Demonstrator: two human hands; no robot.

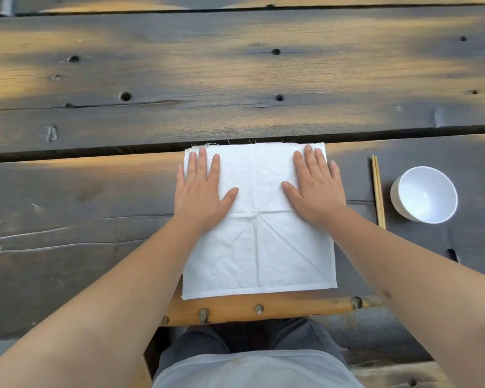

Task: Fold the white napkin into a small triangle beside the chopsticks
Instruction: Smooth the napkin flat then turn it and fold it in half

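A white napkin (259,247) lies spread flat as a square on the dark wooden table, creased with straight and diagonal fold lines that meet near its middle. My left hand (200,189) rests palm down on its far left part, fingers apart. My right hand (315,186) presses flat on its far right part, fingers apart too. Neither hand grips anything. A pair of wooden chopsticks (378,191) lies to the right of the napkin, running away from me, a short gap from its right edge.
A white bowl (424,195) stands just right of the chopsticks. The table (95,191) is made of wide dark planks with gaps and knot holes. Its near edge runs just below the napkin, above my lap.
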